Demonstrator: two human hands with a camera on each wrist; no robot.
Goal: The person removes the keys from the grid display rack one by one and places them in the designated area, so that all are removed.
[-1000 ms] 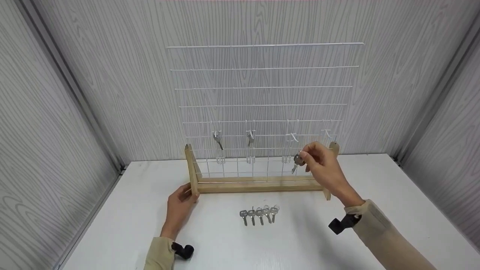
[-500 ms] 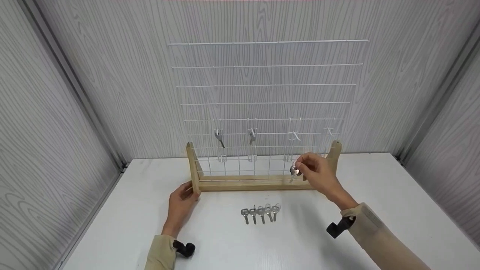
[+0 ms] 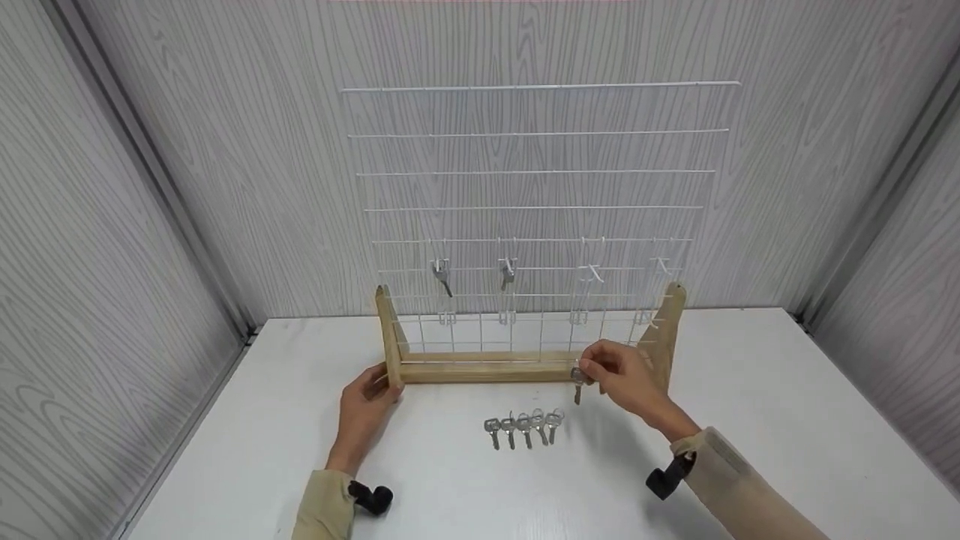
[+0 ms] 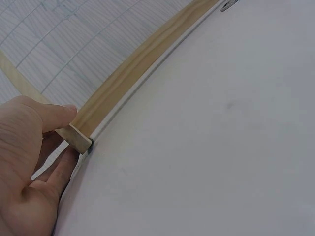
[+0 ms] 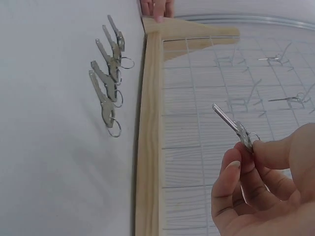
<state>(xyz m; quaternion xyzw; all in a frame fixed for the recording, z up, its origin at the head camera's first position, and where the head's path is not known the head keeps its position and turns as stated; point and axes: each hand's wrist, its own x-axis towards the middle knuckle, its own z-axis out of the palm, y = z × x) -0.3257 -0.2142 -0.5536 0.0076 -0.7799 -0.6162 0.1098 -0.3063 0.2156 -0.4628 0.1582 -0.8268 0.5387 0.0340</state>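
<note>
Between thumb and fingers, my right hand [image 3: 626, 379] pinches a silver key [image 5: 235, 125] by its ring end, its blade pointing down in front of the rack's wooden base [image 3: 487, 373]. My left hand [image 3: 366, 405] grips the foot of the left wooden upright [image 4: 76, 137], thumb on one side and fingers on the other. Several more keys [image 3: 523, 431] with rings lie in a row on the white table, left of and below the held key. A white wire grid [image 3: 540, 208] rises from the base. One key [image 3: 442, 277] hangs on the far-left hook, another key [image 3: 508, 274] on the hook beside it.
Two upper hooks on the right, a middle one [image 3: 592, 272] and an outer one [image 3: 661, 265], carry no key. Lower hooks [image 3: 577, 317] sit near the bottom of the grid. Grey wood-patterned walls [image 3: 150, 187] enclose the white table [image 3: 450, 495] on three sides.
My right hand has come down and slightly left with the key, from beneath the hooks to the front of the wooden base. The left hand keeps its grip on the upright.
</note>
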